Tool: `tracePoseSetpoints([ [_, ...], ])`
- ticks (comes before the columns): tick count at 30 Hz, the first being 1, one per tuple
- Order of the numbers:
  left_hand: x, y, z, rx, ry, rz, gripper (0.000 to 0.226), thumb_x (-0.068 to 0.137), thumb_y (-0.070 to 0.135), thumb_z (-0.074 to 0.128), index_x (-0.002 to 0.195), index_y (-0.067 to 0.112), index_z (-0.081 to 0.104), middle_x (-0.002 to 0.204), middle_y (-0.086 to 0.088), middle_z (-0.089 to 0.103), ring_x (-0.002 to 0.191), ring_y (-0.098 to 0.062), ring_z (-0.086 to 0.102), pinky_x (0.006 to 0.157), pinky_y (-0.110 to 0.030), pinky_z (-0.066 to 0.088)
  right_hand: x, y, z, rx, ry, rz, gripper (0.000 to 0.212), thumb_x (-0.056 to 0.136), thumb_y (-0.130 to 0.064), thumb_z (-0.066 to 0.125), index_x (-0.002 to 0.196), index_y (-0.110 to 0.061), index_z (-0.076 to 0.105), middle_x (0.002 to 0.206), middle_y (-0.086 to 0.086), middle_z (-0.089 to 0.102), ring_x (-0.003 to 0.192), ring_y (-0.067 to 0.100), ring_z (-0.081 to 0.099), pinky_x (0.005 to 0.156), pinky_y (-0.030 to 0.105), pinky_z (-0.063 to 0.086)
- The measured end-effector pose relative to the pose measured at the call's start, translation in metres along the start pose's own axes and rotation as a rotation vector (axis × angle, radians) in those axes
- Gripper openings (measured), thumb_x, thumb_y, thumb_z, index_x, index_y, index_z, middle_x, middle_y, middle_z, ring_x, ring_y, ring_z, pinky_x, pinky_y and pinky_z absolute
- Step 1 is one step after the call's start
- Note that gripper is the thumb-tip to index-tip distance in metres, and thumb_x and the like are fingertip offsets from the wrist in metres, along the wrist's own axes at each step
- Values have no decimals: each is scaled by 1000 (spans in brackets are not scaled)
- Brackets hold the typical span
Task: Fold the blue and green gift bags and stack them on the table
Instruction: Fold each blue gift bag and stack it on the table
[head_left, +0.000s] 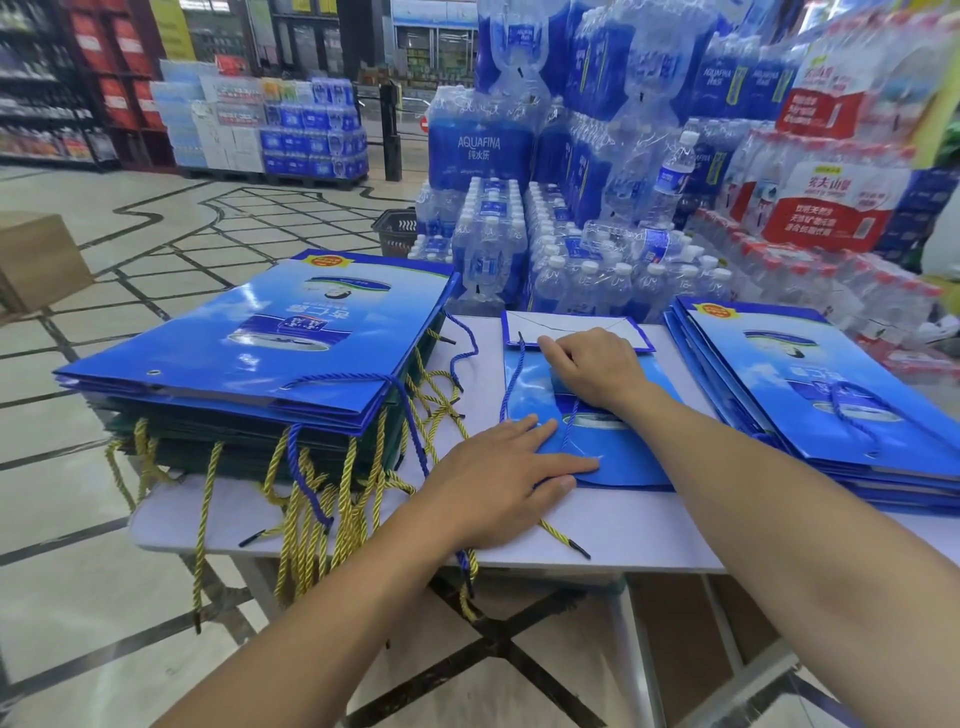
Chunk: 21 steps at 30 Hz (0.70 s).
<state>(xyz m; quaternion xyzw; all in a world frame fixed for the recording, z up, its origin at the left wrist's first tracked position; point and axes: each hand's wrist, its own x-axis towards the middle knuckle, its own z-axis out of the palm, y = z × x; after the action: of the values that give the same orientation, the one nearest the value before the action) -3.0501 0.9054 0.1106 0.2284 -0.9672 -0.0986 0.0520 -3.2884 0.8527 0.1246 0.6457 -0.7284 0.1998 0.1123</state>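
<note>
Head view: blue bag (628, 467) lies lengthwise, folded base pointing away.

The blue gift bags (270, 332) are of stiff paper with a smooth, glossy coat that catches the light. Their handles (296, 525) are twisted cord, yellow and blue, with a rough look. The table top (623, 535) is smooth and matt white. The water packs (483, 150) are wrapped in clear, shiny plastic film. The floor (78, 571) is of polished tiles.

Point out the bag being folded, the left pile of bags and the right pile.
bag being folded (628, 470), head view, plain blue front by its near edge.
left pile (249, 332), head view, top bag's printed front.
right pile (810, 400), head view, top bag's printed front.
</note>
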Motion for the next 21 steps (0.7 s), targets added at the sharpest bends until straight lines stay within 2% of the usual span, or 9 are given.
tracePoseSetpoints([
  [4,-2,0,1,-19,-1,-7,44,108,58,19,151,64,25,172,9,13,159,-11,3,128,-36,13,-3,5,-19,6,-77,117,69,104,-61,23,76,-16,68,76,-1,68,78,26,63,73,40,51],
  [6,-4,0,-1,-32,5,-24,43,108,58,20,151,64,26,172,9,13,158,-10,3,128,-35,13,-11,9,-32,27,-98,202,59,103,-60,27,82,-21,65,83,-3,67,87,27,63,73,40,49],
  [8,-4,2,-2,-45,30,-48,43,109,57,22,150,63,29,171,9,15,158,-10,5,127,-34,14,-25,14,-43,40,-127,335,45,101,-57,36,101,-22,64,99,2,69,98,29,62,78,40,50],
  [10,-5,2,-2,-58,54,-86,43,109,57,22,150,63,31,171,9,18,158,-11,7,125,-34,16,-45,19,-51,-14,-228,483,55,98,-59,42,131,-17,54,121,12,65,113,34,59,87,42,50],
  [12,-5,2,-3,-52,67,-131,43,109,56,22,151,62,30,171,6,19,158,-14,9,125,-35,18,-66,21,-58,-60,-326,566,68,97,-63,44,141,-12,45,135,17,58,123,38,55,90,42,47],
  [15,-4,5,-7,-46,59,-167,45,110,53,21,153,58,30,171,3,18,159,-16,9,125,-36,18,-85,17,-67,-82,-378,591,69,96,-65,45,138,-10,46,136,18,57,123,39,54,87,40,46],
  [17,-5,7,-9,-54,57,-163,45,111,51,21,154,55,31,171,3,19,159,-17,9,126,-36,17,-86,13,-73,-2,-397,642,64,95,-62,48,134,-12,48,131,15,58,120,36,55,86,38,46],
  [19,-6,9,-11,-73,66,-163,45,111,48,22,155,53,30,171,3,19,159,-17,9,126,-36,17,-84,9,-82,187,-359,707,41,95,-49,54,117,-14,52,107,10,59,99,29,57,73,34,41],
  [21,-8,9,-12,-93,92,-169,46,112,46,23,157,51,28,171,3,20,159,-18,10,125,-36,18,-81,6,-93,461,-224,782,16,94,-29,58,100,-16,50,92,5,50,76,21,47,64,32,35],
])
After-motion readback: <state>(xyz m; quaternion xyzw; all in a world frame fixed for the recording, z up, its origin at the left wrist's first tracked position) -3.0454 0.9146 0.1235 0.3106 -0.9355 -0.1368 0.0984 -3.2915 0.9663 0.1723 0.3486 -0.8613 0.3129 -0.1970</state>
